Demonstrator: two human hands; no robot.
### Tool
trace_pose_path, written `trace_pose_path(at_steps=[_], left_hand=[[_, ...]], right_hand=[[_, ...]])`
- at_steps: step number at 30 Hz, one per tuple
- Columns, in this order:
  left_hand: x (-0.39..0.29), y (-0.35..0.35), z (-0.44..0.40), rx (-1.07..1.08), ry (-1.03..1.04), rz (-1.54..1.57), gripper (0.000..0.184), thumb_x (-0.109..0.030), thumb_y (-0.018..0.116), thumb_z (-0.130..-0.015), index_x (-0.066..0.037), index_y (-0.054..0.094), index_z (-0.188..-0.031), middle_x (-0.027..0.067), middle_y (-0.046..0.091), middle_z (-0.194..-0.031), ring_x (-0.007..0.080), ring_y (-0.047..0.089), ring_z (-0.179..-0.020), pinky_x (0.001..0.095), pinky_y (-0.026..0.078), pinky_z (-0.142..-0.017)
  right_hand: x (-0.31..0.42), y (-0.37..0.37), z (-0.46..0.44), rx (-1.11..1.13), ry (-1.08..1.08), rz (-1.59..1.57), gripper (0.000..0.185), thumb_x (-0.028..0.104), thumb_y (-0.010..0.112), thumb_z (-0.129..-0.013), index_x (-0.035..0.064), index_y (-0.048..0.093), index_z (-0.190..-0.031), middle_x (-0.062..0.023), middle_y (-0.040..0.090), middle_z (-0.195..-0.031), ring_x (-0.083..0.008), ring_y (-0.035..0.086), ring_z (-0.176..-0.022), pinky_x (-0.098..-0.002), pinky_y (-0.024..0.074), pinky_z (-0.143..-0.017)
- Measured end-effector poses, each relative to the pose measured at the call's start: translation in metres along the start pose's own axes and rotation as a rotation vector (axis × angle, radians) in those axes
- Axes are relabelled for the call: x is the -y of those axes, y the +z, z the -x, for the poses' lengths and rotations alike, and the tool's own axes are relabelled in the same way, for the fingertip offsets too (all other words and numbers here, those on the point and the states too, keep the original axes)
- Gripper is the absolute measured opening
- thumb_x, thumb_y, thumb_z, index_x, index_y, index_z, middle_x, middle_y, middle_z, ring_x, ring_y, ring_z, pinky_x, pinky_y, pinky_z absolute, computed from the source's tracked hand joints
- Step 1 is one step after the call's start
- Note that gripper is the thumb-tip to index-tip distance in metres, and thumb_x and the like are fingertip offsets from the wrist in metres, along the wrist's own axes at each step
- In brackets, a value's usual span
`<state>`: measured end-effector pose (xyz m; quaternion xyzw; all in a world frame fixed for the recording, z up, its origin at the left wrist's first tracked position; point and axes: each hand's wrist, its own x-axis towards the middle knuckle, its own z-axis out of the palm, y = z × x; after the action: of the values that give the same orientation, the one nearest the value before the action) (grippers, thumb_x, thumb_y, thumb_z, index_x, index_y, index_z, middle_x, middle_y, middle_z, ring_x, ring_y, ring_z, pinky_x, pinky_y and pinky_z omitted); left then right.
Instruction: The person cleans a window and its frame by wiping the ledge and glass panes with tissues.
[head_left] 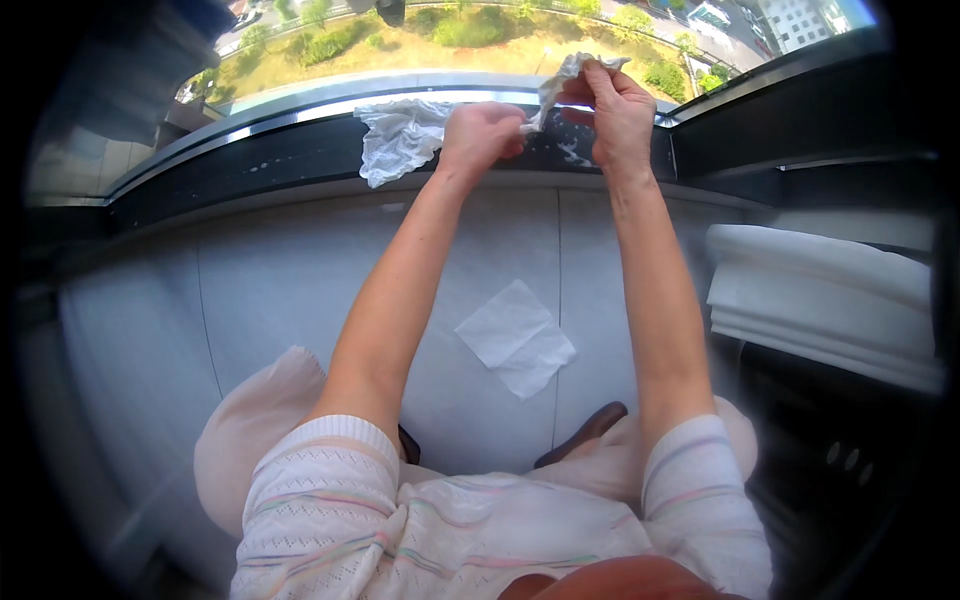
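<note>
One crumpled white wipe (400,138) hung over the dark window frame (260,163), its middle gripped in the curled left hand (484,138) and its raised end pinched between the thumb and fingers of the right hand (622,118). Below, a creased white sheet (515,340) lay spread on the gray floor (320,255), between the forearms as seen from above, near a brown shoe (585,432).

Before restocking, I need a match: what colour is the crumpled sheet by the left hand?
The crumpled sheet is white; the head view shows it.
</note>
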<state>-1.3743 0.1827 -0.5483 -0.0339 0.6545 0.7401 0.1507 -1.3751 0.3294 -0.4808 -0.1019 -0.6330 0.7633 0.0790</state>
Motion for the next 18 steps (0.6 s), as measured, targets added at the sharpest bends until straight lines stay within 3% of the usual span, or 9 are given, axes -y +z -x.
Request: trace_pose_path(at_steps=[13,18], left_hand=[[-0.004,0.000,0.002,0.004,0.020,-0.011,0.015,-0.012,0.058,-0.081,-0.001,0.063,-0.090,0.0041,0.061,-0.070,0.0099,0.059,-0.057,0.0202,0.048,-0.053],[-0.006,0.001,0.001,0.002,0.007,0.015,0.015,-0.012,0.058,-0.081,0.000,0.063,-0.090,0.0047,0.061,-0.070,0.0107,0.059,-0.058,0.0204,0.049,-0.053]], right_hand=[[-0.006,0.000,0.001,-0.037,0.012,0.003,0.017,0.016,0.057,-0.083,0.0002,0.062,-0.079,-0.0068,0.062,-0.065,-0.0131,0.060,-0.053,-0.0214,0.0460,-0.047],[0.002,-0.001,-0.005,-0.053,-0.197,0.150,0.023,0.017,0.057,-0.084,-0.0011,0.063,-0.070,-0.0061,0.061,-0.059,-0.0106,0.057,-0.049,-0.0215,0.0464,-0.048]])
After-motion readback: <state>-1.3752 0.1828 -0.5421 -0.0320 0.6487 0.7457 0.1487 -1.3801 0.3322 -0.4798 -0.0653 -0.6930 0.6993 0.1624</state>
